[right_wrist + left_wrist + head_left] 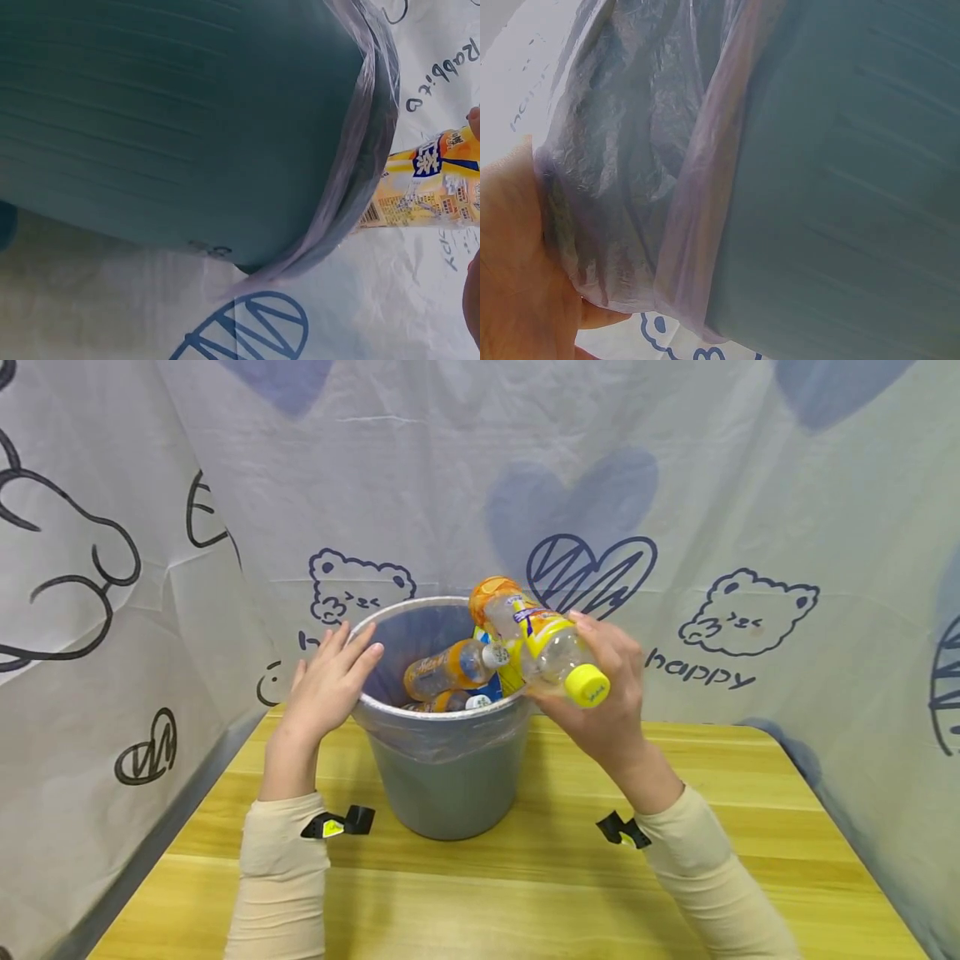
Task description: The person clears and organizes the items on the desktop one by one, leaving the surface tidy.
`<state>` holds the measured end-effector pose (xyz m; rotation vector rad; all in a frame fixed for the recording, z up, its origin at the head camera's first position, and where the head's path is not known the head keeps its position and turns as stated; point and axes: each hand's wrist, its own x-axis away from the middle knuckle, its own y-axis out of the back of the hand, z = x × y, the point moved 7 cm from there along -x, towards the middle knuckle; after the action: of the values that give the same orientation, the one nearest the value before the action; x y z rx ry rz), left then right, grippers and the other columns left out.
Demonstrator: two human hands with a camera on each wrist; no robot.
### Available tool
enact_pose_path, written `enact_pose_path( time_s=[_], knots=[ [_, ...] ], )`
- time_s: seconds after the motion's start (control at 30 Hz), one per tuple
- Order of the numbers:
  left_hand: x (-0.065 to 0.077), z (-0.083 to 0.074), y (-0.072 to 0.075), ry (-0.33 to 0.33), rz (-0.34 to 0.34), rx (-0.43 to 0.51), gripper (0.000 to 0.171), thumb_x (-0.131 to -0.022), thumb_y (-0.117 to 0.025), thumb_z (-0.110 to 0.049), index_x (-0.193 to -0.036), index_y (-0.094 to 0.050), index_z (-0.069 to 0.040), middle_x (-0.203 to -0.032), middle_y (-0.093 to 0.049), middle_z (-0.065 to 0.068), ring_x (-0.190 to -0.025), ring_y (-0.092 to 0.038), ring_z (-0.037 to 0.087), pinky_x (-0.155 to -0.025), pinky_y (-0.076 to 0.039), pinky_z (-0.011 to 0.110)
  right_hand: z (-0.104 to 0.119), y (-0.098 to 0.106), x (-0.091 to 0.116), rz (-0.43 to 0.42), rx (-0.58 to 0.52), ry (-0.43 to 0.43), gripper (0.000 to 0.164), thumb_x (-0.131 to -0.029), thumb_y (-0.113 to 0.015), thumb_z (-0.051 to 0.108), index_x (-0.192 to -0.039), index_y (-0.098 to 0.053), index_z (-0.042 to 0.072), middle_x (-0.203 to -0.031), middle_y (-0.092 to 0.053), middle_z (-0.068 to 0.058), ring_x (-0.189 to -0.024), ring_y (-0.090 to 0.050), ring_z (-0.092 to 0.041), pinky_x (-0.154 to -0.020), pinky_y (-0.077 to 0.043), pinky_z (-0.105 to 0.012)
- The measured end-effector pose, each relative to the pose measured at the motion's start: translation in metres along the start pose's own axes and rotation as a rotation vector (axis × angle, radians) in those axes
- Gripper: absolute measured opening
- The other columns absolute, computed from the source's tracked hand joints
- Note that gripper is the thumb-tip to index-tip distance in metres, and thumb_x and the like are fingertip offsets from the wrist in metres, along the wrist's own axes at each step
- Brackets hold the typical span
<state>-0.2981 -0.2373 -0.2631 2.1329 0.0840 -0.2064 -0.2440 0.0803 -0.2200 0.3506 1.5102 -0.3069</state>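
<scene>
A plastic bottle point(528, 627) with an orange and yellow label and a yellow cap is gripped by my right hand point(611, 697). It tilts over the right rim of a grey trash bin point(450, 777), its cap toward me. In the right wrist view the bottle point(431, 184) shows beyond the bin's lined edge. My left hand point(326, 685) rests against the bin's left rim with its fingers extended. A clear plastic liner point(630, 165) is folded over the rim beside that hand. Inside the bin lie an orange-labelled bottle point(450, 668) with a white cap and another bottle point(446, 702), partly hidden.
The bin stands on a yellow wood-grain table point(480, 893). Behind and at both sides hangs a pale cloth point(435, 485) printed with hearts and bears. Blue and yellow packaging point(491, 685) shows partly inside the bin. Each sleeve carries a black strap.
</scene>
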Motion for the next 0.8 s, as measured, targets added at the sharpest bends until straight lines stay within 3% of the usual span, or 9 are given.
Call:
enact_pose_path(
  time_s=[0.33, 0.63, 0.8],
  knots=[
    [0.001, -0.001, 0.001, 0.000, -0.001, 0.003, 0.070, -0.098, -0.017, -0.067, -0.157, -0.018, -0.030, -0.166, -0.001, 0.006, -0.153, 0.006, 0.032, -0.114, 0.006, 0.071, 0.006, -0.012, 0.000, 0.007, -0.121, 0.003, 0.074, -0.076, -0.083, 0.042, -0.124, -0.052, -0.005, -0.125, -0.061, -0.015, -0.121, -0.051, -0.023, -0.104, -0.044, -0.030],
    [-0.002, 0.000, 0.001, -0.004, 0.008, 0.014, 0.069, -0.098, -0.018, -0.066, -0.157, -0.018, -0.031, -0.166, 0.000, 0.007, -0.153, 0.007, 0.032, -0.114, 0.006, 0.071, 0.004, -0.024, 0.003, 0.097, -0.111, -0.010, 0.080, -0.079, -0.076, 0.051, -0.124, -0.051, -0.010, -0.123, -0.062, -0.019, -0.121, -0.051, -0.025, -0.108, -0.042, -0.030],
    [-0.004, 0.001, 0.001, -0.006, 0.010, 0.014, 0.069, -0.098, -0.018, -0.067, -0.157, -0.018, -0.030, -0.166, -0.001, 0.007, -0.153, 0.006, 0.032, -0.114, 0.006, 0.071, -0.003, -0.031, 0.004, 0.166, -0.098, -0.070, 0.081, -0.079, -0.074, 0.056, -0.125, -0.054, -0.009, -0.124, -0.064, -0.016, -0.122, -0.051, -0.027, -0.109, -0.037, -0.034]
  ],
)
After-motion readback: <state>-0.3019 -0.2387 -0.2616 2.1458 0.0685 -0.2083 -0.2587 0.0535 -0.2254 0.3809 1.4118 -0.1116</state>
